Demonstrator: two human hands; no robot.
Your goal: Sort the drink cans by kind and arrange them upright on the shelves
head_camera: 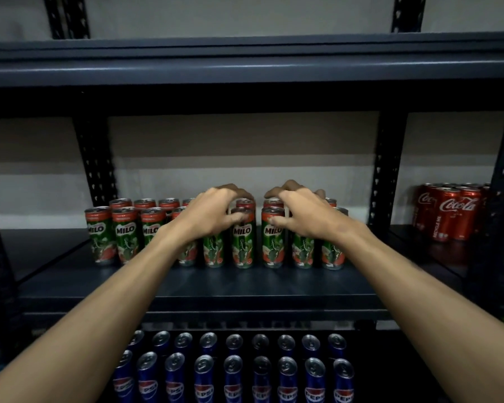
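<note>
Several green Milo cans stand upright in two rows on the middle shelf. My left hand lies over the tops of the cans left of centre, fingers curled round them and thumb against a front can. My right hand covers the cans right of centre the same way, thumb on a front can. A narrow gap separates the two groups. Blue Pepsi cans stand in rows on the shelf below. Red Coca-Cola cans stand on the neighbouring shelf at the right.
Dark perforated uprights frame the bay, and an upper shelf overhangs it. Bare shelf surface lies in front of the Milo cans and to their left. A pale wall is behind.
</note>
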